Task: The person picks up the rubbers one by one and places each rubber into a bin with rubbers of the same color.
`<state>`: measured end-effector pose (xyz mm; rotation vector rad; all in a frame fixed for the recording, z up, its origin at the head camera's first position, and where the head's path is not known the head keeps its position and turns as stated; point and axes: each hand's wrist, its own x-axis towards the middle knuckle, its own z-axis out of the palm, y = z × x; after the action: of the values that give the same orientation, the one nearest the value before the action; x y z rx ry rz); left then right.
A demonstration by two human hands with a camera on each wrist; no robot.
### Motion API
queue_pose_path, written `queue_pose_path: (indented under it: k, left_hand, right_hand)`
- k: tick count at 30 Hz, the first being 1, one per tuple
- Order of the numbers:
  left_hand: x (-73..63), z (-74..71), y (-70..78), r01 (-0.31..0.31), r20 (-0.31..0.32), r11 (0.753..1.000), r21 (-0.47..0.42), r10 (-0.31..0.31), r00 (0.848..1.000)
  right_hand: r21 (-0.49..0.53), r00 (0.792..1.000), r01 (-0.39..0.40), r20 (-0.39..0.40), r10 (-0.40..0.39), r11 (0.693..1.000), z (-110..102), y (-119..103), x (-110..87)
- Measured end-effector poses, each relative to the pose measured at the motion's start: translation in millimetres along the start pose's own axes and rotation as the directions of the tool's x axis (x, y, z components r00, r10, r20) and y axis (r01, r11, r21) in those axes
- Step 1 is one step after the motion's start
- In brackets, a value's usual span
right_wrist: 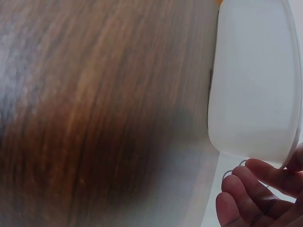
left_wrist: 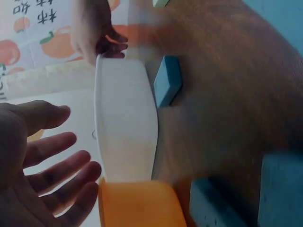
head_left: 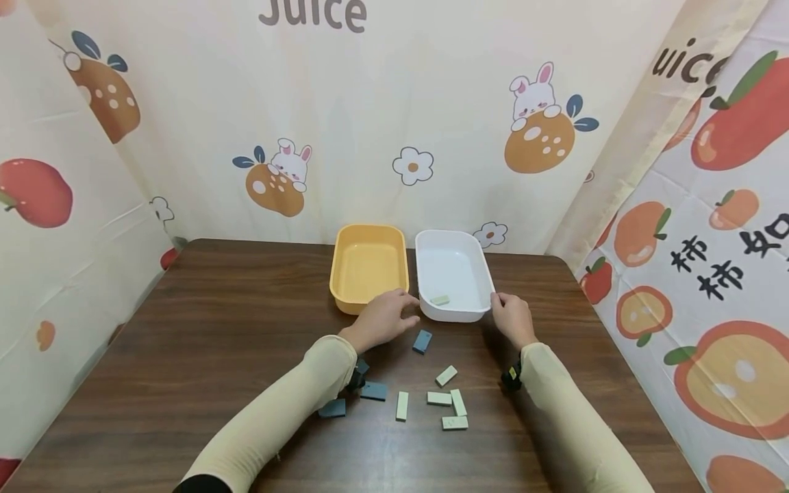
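Right grip [head_left: 511, 318] on white tray [head_left: 455, 263]: hazards of an uneven hold

Right grip pinches the rim at the tray's near right corner. Left grip [head_left: 382, 320] has its fingers spread near the tray's near left corner; contact there cannot be confirmed. White tray position: far part of the counter [head_left: 259, 301], just right of the yellow tray [head_left: 370, 263].

1. Tilt: lifting by the right corner alone would probably tip the tray and let the pale green block [head_left: 440, 300] inside slide.
2. Snag: closing the left grip carelessly could catch the yellow tray, because the gap between the trays is narrow.
3. Collision: dragging the tray toward the near edge could push the blue block [head_left: 422, 342], just near of it, into the loose pale green blocks [head_left: 455, 423]
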<state>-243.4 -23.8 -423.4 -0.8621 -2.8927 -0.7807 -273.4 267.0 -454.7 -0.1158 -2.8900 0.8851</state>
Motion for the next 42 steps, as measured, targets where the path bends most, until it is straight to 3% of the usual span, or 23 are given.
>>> queue_pose_path:
  k: [6,12,24,30,42]
  left_hand:
    - [5.1,15.7,5.6,0.006,0.126,0.995,0.102,-0.019,0.992]
    - [8.7,30.4,9.8,0.002,0.203,0.987,0.158,-0.035,0.979]
    - [8.2,45.6,12.8,0.013,0.252,0.974,0.225,-0.071,0.965]
    - [8.9,46.9,15.6,-0.021,0.258,0.968,0.252,-0.046,0.965]
    - [5.3,45.8,17.8,-0.073,0.281,0.974,0.215,0.01,0.96]
  right_hand:
    - [0.003,1.0,0.006,0.005,-0.006,1.0,0.0,0.5,-0.1]
    - [0.002,1.0,0.013,-0.01,-0.013,1.0,2.0,2.6,0.1]
    - [0.006,1.0,0.007,-0.022,-0.007,1.0,3.3,2.2,0.0]
    - [0.009,1.0,0.005,-0.012,-0.005,1.0,2.9,2.6,0.2]
    - [0.01,1.0,-0.013,0.019,0.013,1.0,2.4,0.9,-2.8]
